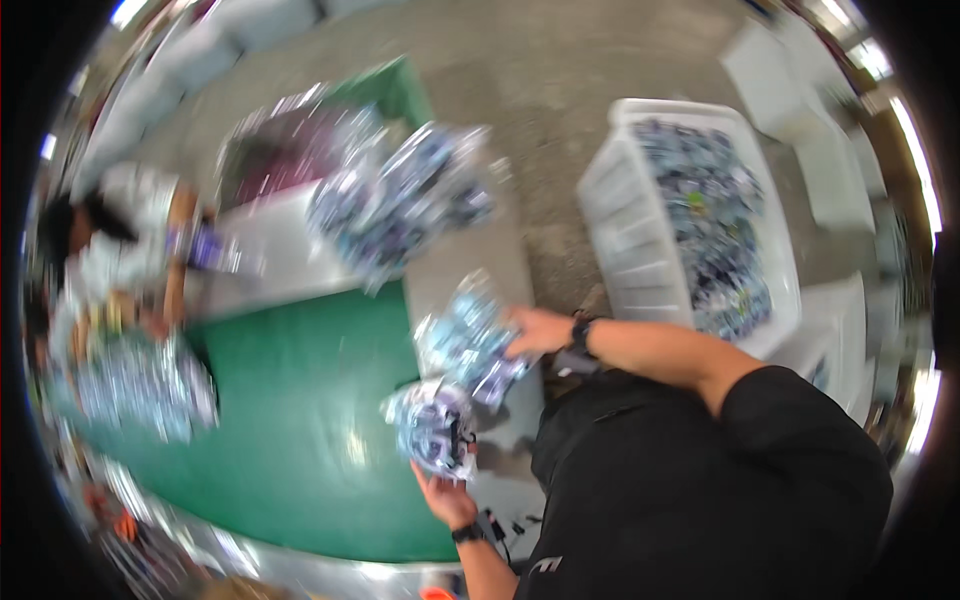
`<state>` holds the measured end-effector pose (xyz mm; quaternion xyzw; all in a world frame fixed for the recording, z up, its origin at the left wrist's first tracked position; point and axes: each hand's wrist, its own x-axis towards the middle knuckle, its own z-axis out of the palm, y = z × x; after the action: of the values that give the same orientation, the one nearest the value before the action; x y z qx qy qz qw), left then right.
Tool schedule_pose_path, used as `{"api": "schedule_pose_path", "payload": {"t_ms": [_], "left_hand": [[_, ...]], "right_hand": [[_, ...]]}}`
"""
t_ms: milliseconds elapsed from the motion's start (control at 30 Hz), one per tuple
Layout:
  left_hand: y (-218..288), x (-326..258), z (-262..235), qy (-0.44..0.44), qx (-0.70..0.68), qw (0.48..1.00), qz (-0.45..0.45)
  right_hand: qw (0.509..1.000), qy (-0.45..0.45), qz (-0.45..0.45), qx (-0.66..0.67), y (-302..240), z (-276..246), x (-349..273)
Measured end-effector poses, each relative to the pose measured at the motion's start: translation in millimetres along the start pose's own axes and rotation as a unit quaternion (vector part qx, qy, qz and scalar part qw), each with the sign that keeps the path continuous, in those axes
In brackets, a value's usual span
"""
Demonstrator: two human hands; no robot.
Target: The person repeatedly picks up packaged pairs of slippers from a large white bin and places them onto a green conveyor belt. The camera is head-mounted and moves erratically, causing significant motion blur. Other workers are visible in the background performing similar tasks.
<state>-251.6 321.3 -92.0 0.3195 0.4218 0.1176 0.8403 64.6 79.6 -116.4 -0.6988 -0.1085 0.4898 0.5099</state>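
In my left hand [445, 498], at the near edge of the green conveyor belt [310, 420], is a clear plastic bag of purple, white and black pieces [433, 430]. The fingers go partly out of sight beneath the bag. My right hand [540, 331] is closed on another clear bag, filled with light blue and purple pieces [470, 335]. It hangs over the pale ledge beside the belt, close above the first bag. Motion blur and shiny plastic keep me from telling what the pieces are.
A heap of similar bags [405, 200] lies on the ledge ahead, by a green-lined bin [400, 90]. To the right stands a white tub [640, 230] full of bagged pieces. Across the belt, a co-worker [125, 240] handles something purple near a large bag bundle [140, 385].
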Motion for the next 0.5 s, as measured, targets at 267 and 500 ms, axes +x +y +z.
{"api": "schedule_pose_path", "payload": {"t_ms": [267,500], "left_hand": [[-42,64,20,0.117,0.424,0.896,0.064],[-60,110,74,0.107,0.500,0.858,0.051]], "right_hand": [[0.990,0.136,0.015,-0.017,39,-35,-32],[0.941,0.293,-0.032,0.168,149,-136,-147]]}}
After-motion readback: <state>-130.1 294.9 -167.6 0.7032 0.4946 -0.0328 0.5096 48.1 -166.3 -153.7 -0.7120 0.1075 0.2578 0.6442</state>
